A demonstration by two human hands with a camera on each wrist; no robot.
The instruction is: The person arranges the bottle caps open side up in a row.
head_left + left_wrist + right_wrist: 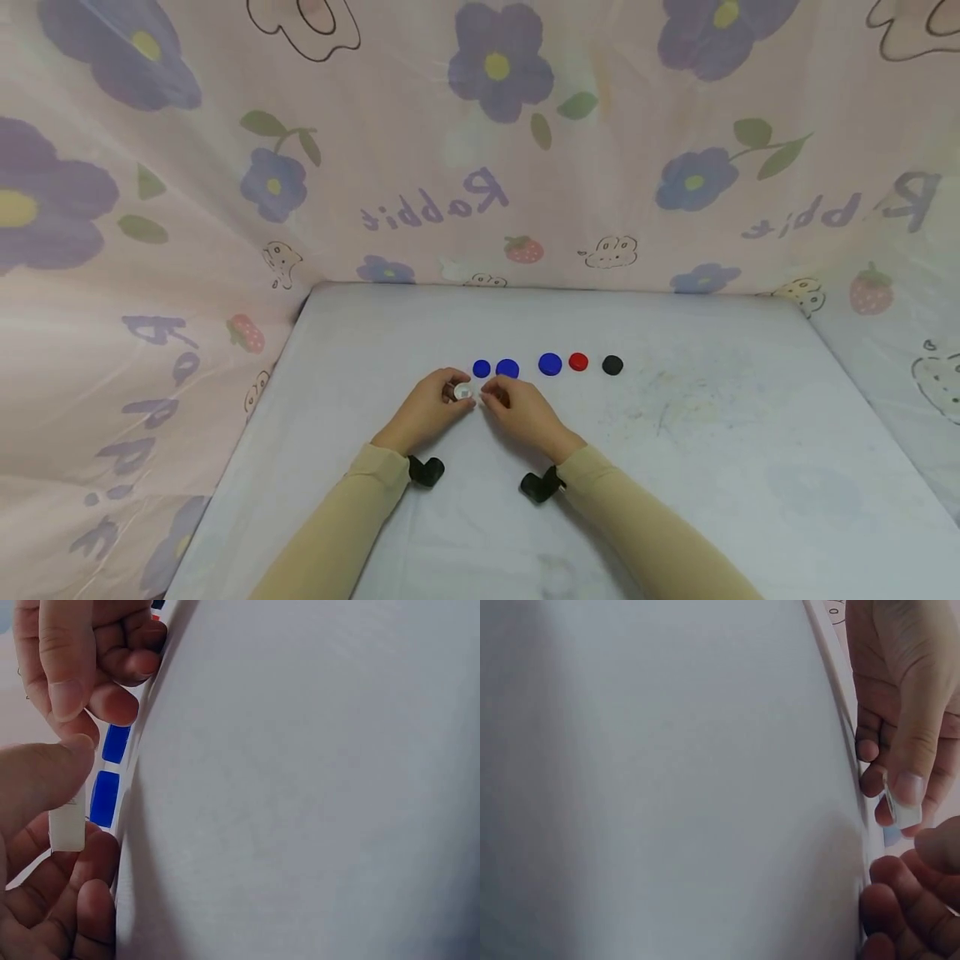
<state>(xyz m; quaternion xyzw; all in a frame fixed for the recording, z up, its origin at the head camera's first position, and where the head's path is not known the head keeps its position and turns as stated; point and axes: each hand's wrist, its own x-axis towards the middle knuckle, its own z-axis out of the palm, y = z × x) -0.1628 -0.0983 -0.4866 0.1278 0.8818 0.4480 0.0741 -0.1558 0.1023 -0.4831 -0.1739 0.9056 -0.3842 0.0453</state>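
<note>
A small round white cap (463, 391), with a greyish patch in its middle, is pinched between the thumb and fingers of my left hand (431, 408). The left wrist view shows the cap (69, 829) edge-on under the thumb. Facing it, close to the cap, is my right hand (525, 414), its fingers loosely bent. In the right wrist view a gap lies between the right thumb and fingers, and I see nothing held there. Just beyond the hands lie a small blue cap (482, 368) and a larger blue cap (507, 367).
Farther right along the same row are another blue cap (550, 364), a red cap (578, 362) and a black cap (612, 365). They lie on a white-covered table (712, 467). A flower-printed curtain (420, 142) stands behind and at both sides.
</note>
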